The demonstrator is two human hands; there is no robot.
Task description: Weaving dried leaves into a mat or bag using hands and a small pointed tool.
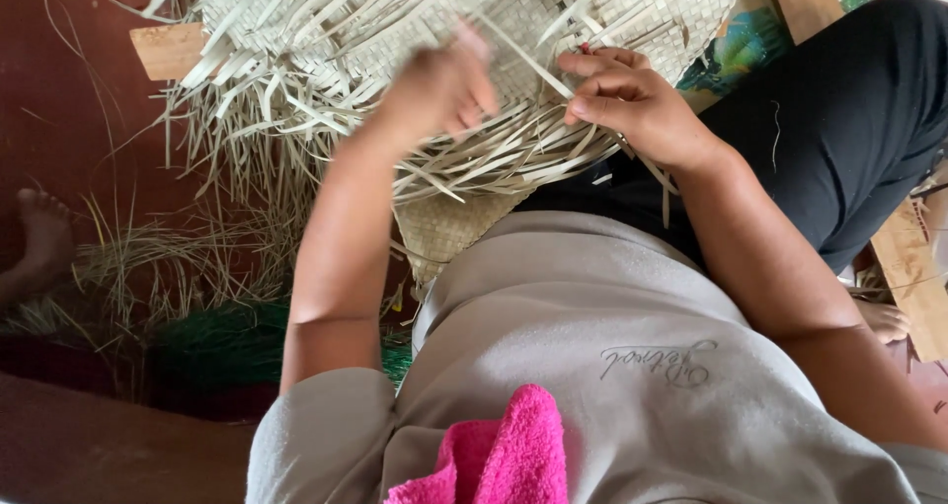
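Your left hand (439, 89) is curling half-closed over the woven mat (494, 30), blurred by motion, its fingers folded down onto the loose strips (494, 163) that are fanning out from the mat's unfinished edge; whether it is actually gripping a strip, you cannot tell from this view. Your right hand (632, 99) is sitting just beside it, on the same edge of the mat, fingers bent in and pinching narrow on a single pale strip (528, 55) that is running up and leftward across the weave.

The mat itself is lying across your lap, its finished plaited part stretching away from you and its loose ends spilling toward your body and off to the left. A small woven corner (444, 232) is hanging below the mat's near edge, touching your grey shirt (612, 326). To the right of the mat your leg in black trousers (839, 119) is folding outward, and a wooden plank (913, 267) is lying past it. A second bit of wood (168, 50) is poking out from under the mat's far left side.

Left of the mat, thin dry grass stems (178, 257) are scattering over the dark red floor (59, 99), with a green bundle (217, 341) nearer to you. A bare foot (44, 232) of another person is resting well apart from the mat at the left edge. A pink towel (504, 455) is draping over your chest.
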